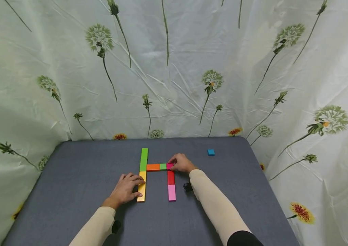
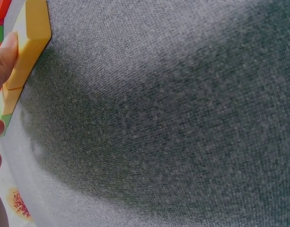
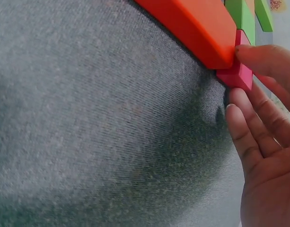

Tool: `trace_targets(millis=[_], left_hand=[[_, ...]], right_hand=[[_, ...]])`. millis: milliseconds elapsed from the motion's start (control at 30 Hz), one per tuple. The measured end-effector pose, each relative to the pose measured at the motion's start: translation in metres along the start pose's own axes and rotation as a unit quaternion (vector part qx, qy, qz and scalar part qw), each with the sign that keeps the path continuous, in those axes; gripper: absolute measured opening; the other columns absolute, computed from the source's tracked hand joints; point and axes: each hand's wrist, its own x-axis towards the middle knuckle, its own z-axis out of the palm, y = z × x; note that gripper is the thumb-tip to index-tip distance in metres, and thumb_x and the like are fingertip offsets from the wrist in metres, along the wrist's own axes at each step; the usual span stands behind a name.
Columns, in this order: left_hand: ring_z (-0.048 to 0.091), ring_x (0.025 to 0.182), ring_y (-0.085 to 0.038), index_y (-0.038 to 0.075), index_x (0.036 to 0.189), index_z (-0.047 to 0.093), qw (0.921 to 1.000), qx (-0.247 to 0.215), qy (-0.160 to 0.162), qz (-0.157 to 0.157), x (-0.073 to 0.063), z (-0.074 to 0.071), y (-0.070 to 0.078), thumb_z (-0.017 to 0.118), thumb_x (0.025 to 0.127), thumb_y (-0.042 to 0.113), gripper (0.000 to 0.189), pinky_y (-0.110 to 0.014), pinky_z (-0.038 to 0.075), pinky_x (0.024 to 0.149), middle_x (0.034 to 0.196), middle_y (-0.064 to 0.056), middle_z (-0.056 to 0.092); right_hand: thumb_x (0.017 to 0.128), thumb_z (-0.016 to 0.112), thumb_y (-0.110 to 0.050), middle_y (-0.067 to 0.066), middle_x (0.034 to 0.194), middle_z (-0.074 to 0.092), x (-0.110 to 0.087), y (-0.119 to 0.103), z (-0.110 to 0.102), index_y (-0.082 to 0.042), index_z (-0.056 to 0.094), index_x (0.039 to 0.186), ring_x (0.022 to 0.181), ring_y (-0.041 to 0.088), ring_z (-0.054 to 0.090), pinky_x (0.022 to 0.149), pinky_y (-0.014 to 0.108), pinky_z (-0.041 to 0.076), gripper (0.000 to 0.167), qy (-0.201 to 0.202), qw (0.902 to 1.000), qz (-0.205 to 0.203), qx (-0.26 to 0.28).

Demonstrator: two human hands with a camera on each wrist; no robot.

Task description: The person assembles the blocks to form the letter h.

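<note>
Flat coloured blocks form an H-like shape on the table. My left hand (image 1: 124,189) rests its thumb and a fingertip on the yellow blocks (image 1: 141,191) of the left column, fingers relaxed. In the left wrist view, the thumb lies against the top of the nearer yellow block (image 2: 36,40). My right hand (image 1: 182,164) pinches a small magenta block (image 3: 235,75) between thumb and fingers. That block sits at the right end of the crossbar, beside a small green block (image 1: 163,166) and right at the far end of a red block (image 1: 171,177).
Two green blocks (image 1: 143,160) top the left column; an orange block (image 1: 153,167) starts the crossbar. A pink block (image 1: 172,193) lies below the red one. A blue block (image 1: 211,152) lies apart at the back right. Flowered cloth (image 1: 180,85) hangs behind the grey table (image 1: 78,177).
</note>
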Motion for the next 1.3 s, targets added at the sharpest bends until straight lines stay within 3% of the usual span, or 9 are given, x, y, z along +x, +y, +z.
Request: trace_targets(millis=[533, 800, 967, 1133, 1300], left_hand=[[0.052, 0.109, -0.022, 0.016, 0.111, 0.071, 0.9999, -0.008, 0.000, 0.009, 0.003, 0.003, 0.004, 0.081, 0.074, 0.037, 0.044, -0.047, 0.036, 0.091, 0.117, 0.002, 0.062], [0.052, 0.108, -0.021, 0.016, 0.111, 0.071, 0.9999, -0.005, -0.002, 0.010, 0.005, 0.003, 0.006, 0.081, 0.073, 0.038, 0.044, -0.047, 0.036, 0.091, 0.116, 0.003, 0.062], [0.052, 0.109, -0.023, 0.015, 0.111, 0.071, 0.9999, -0.010, 0.000, 0.003, 0.003, 0.002, 0.005, 0.082, 0.073, 0.035, 0.044, -0.049, 0.035, 0.091, 0.116, 0.001, 0.062], [0.052, 0.108, -0.022, 0.016, 0.111, 0.071, 0.9999, -0.005, 0.012, 0.004, 0.001, 0.001, 0.003, 0.082, 0.072, 0.036, 0.045, -0.048, 0.036, 0.089, 0.115, 0.002, 0.063], [0.052, 0.107, -0.023, 0.015, 0.110, 0.072, 0.9999, -0.003, 0.011, 0.012, 0.001, -0.001, 0.002, 0.083, 0.072, 0.035, 0.044, -0.048, 0.036, 0.089, 0.114, 0.001, 0.063]], right_hand=[[0.078, 0.078, -0.003, 0.003, 0.081, 0.064, -0.004, 0.011, 0.005, -0.003, 0.073, 0.101, 0.068, 0.009, 0.051, 0.061, 0.022, 0.044, 0.023, 0.020, 0.9994, 0.012, 0.026], [0.079, 0.078, -0.007, 0.006, 0.094, 0.067, -0.009, 0.021, -0.002, -0.003, 0.072, 0.105, 0.076, 0.012, 0.055, 0.069, 0.025, 0.048, 0.027, 0.029, 0.9978, 0.008, 0.059], [0.080, 0.078, -0.008, 0.005, 0.097, 0.067, -0.019, 0.033, -0.013, -0.005, 0.072, 0.105, 0.080, 0.015, 0.056, 0.074, 0.030, 0.049, 0.026, 0.089, 0.9937, 0.028, 0.061], [0.081, 0.076, -0.006, 0.009, 0.102, 0.067, -0.032, 0.051, -0.027, -0.003, 0.071, 0.104, 0.092, 0.024, 0.059, 0.085, 0.042, 0.048, 0.024, 0.170, 0.9829, 0.054, 0.045], [0.079, 0.077, -0.009, 0.013, 0.106, 0.062, -0.044, 0.071, -0.038, -0.005, 0.072, 0.101, 0.105, 0.032, 0.055, 0.098, 0.050, 0.033, 0.023, 0.244, 0.9658, 0.089, 0.000]])
